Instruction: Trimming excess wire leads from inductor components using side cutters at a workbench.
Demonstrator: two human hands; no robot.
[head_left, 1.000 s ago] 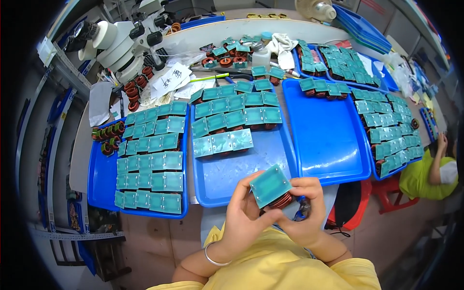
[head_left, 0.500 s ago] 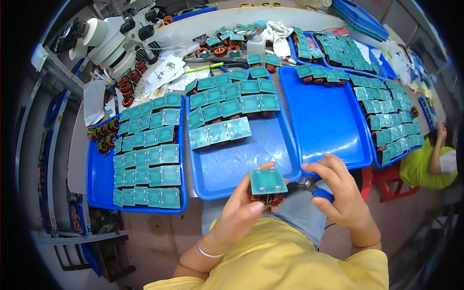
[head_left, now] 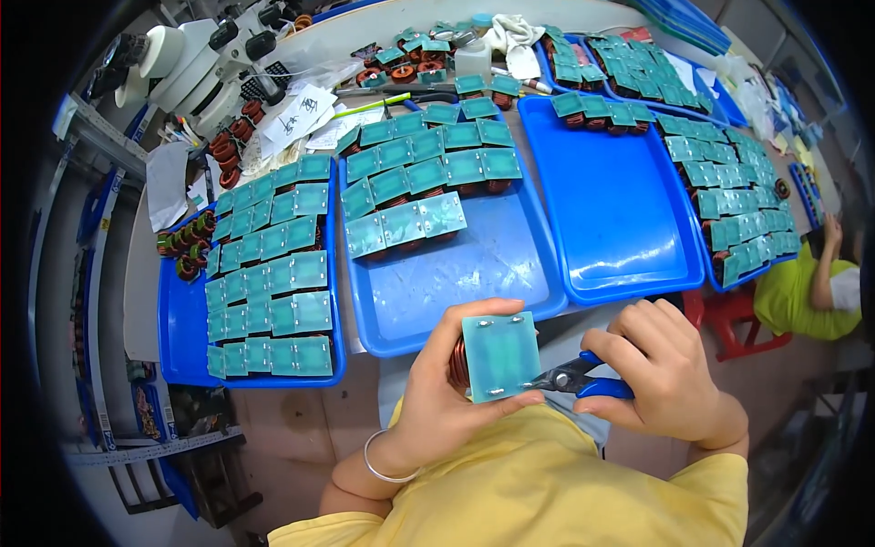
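My left hand (head_left: 433, 392) grips a toroidal coil with a square green circuit board (head_left: 501, 356) on it. The board's flat face is turned up, with shiny solder pins near its corners; some copper winding shows at its left edge. Closed round the blue handles of a pair of side cutters (head_left: 570, 376) is my right hand (head_left: 665, 365). The cutters' dark jaws reach the board's lower right corner, beside a pin there. Whether the blades are closed on the pin is too small to tell.
A half-filled blue tray (head_left: 401, 335) with rows of board-topped coils lies ahead. Similar filled trays stand left (head_left: 182, 351) and right (head_left: 729, 284); another blue tray (head_left: 620, 219) holds one row at its far end. A microscope (head_left: 187, 68) stands back left. Another person (head_left: 807, 305) sits far right.
The coil and board have been tilted so the board's face squarely shows. My right hand has brought the cutters left, from beside the coil to the board's lower right corner.
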